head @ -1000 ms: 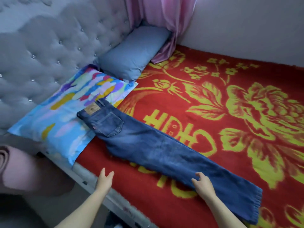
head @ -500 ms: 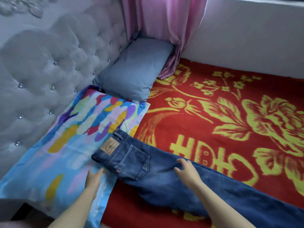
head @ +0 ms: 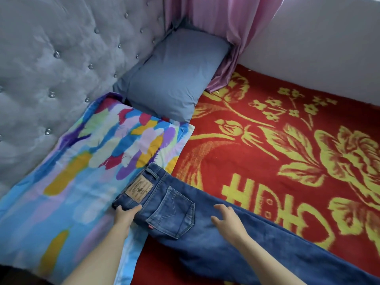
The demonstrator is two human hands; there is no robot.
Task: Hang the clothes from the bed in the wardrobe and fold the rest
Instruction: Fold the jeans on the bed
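Note:
A pair of blue jeans (head: 181, 221) lies folded lengthwise on the red and yellow blanket (head: 267, 157), its waistband with a tan patch overlapping the multicoloured pillow (head: 82, 171). My left hand (head: 125, 215) grips the near corner of the waistband, thumb on top of the denim. My right hand (head: 228, 220) is over the seat of the jeans just right of the back pocket, fingers spread and relaxed, touching or just above the cloth. The legs run off the lower right edge of the view.
A grey-blue pillow (head: 172, 79) leans in the corner behind the multicoloured one. The grey tufted headboard (head: 61, 48) fills the left. A pink curtain (head: 230, 27) hangs at the back beside the white wall (head: 318, 48).
I have leaned in over the bed. My left hand moved from the bed edge to the waistband and took hold of it. My right hand slid up the jeans from the lower leg to the seat.

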